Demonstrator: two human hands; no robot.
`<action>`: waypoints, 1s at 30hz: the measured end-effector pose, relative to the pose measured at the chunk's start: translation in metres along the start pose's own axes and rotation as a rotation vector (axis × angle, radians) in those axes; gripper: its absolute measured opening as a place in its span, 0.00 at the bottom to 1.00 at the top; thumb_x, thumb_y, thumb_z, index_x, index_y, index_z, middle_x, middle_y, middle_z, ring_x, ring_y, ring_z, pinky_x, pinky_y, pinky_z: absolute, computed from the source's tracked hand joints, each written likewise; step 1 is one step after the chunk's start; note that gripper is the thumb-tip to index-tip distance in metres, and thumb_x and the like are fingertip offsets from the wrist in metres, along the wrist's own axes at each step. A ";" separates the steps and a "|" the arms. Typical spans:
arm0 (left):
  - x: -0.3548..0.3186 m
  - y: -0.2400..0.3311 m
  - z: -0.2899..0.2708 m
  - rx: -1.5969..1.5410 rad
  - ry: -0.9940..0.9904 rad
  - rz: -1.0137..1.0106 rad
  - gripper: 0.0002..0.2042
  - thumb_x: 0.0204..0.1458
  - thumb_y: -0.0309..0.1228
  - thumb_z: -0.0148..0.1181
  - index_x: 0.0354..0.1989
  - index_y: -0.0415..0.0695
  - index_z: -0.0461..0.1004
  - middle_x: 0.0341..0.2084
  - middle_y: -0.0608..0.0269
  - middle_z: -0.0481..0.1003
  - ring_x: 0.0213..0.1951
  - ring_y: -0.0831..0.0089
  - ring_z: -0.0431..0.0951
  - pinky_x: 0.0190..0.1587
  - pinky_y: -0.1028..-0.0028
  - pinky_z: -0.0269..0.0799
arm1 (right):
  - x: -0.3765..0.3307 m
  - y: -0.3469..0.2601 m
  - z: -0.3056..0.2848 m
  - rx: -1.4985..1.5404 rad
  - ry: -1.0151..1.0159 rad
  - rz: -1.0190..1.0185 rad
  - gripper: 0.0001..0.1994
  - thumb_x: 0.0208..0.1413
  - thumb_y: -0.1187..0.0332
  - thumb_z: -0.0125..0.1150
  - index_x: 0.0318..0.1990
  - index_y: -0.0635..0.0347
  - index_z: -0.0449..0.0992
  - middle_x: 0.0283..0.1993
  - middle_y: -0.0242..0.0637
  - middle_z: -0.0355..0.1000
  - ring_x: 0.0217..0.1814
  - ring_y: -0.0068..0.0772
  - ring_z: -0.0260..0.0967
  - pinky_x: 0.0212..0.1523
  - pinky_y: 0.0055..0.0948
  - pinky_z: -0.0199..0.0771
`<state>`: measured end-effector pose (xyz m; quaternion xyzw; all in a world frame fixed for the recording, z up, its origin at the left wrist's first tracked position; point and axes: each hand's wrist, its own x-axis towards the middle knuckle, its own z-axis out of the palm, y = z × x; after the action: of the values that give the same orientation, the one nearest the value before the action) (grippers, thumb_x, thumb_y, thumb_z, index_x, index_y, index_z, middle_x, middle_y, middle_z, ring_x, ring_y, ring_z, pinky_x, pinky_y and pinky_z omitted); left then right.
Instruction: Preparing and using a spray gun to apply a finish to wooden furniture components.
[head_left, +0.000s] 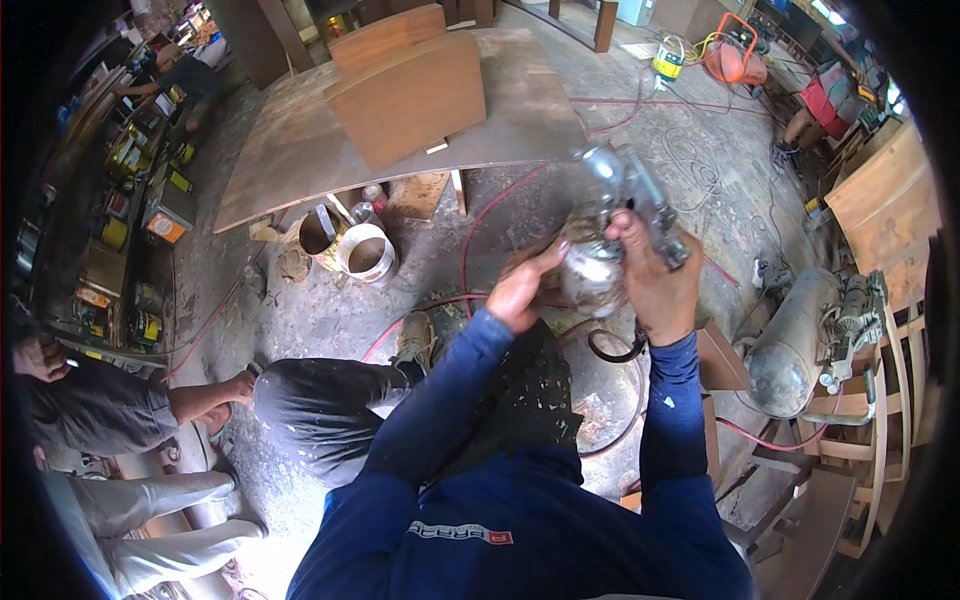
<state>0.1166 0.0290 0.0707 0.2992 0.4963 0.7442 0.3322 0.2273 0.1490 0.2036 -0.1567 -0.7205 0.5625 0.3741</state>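
Observation:
A metal paint spray gun (640,192) is up in front of me, right of the middle, slightly blurred. Its round, stained cup (593,280) hangs below the gun's head. My right hand (664,282) is closed around the gun's body and handle, with the thumb toward the cup. At the cup's left side, my left hand (522,290) is closed on it; its fingertips are partly hidden behind the cup. A dark hose (612,355) curls beneath my hands, but I cannot tell whether it joins the gun.
Brown wood panels (405,100) rest on a large board ahead. Below its edge stand a white bucket (368,255) and a paint-stained can (318,232). Red hose (480,215) crosses the floor. An air compressor tank (795,345) stands right; another person's legs (120,400) are at left.

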 end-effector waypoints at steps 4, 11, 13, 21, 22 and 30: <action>-0.065 0.004 -0.012 -0.475 0.306 -0.241 0.21 0.64 0.39 0.56 0.63 0.43 0.69 0.57 0.62 0.74 0.56 0.67 0.74 0.60 0.62 0.67 | -0.025 0.003 0.032 0.079 -0.225 -0.110 0.09 0.58 0.65 0.69 0.39 0.63 0.84 0.34 0.38 0.82 0.34 0.25 0.79 0.35 0.30 0.75; -0.068 -0.004 -0.018 -0.455 0.304 -0.187 0.19 0.66 0.39 0.53 0.60 0.43 0.71 0.54 0.61 0.75 0.55 0.69 0.74 0.60 0.64 0.67 | -0.029 0.017 0.040 0.075 -0.151 -0.222 0.10 0.59 0.65 0.67 0.40 0.62 0.83 0.30 0.42 0.80 0.28 0.31 0.77 0.32 0.33 0.74; -0.036 -0.004 -0.003 -0.423 0.213 -0.276 0.20 0.65 0.42 0.54 0.60 0.43 0.71 0.52 0.63 0.76 0.52 0.70 0.75 0.58 0.64 0.68 | -0.018 0.022 0.020 0.023 -0.062 -0.074 0.13 0.57 0.60 0.70 0.36 0.63 0.82 0.27 0.39 0.79 0.28 0.26 0.75 0.30 0.30 0.73; 0.043 0.135 -0.080 0.978 -0.469 -0.191 0.22 0.59 0.43 0.65 0.55 0.39 0.78 0.49 0.52 0.80 0.49 0.66 0.79 0.54 0.65 0.76 | -0.016 0.047 -0.067 -0.468 0.315 0.011 0.18 0.61 0.58 0.68 0.31 0.68 0.78 0.20 0.25 0.66 0.24 0.16 0.57 0.24 0.24 0.57; 0.042 0.179 -0.105 0.935 -0.497 -0.115 0.23 0.58 0.41 0.66 0.57 0.39 0.76 0.41 0.58 0.82 0.40 0.73 0.80 0.46 0.71 0.79 | -0.022 0.057 -0.073 -0.448 0.339 0.033 0.19 0.61 0.57 0.68 0.30 0.68 0.77 0.20 0.25 0.65 0.24 0.16 0.57 0.24 0.25 0.57; 0.100 0.349 -0.252 1.414 0.221 0.117 0.20 0.61 0.33 0.59 0.58 0.32 0.73 0.45 0.56 0.81 0.42 0.73 0.80 0.50 0.74 0.75 | -0.084 0.167 -0.075 -0.517 0.258 0.249 0.17 0.62 0.62 0.66 0.32 0.71 0.77 0.22 0.37 0.71 0.28 0.22 0.63 0.29 0.32 0.67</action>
<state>-0.2079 -0.1277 0.3268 0.3916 0.8736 0.2870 -0.0339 0.3048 0.1996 0.0246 -0.4039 -0.7616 0.3774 0.3383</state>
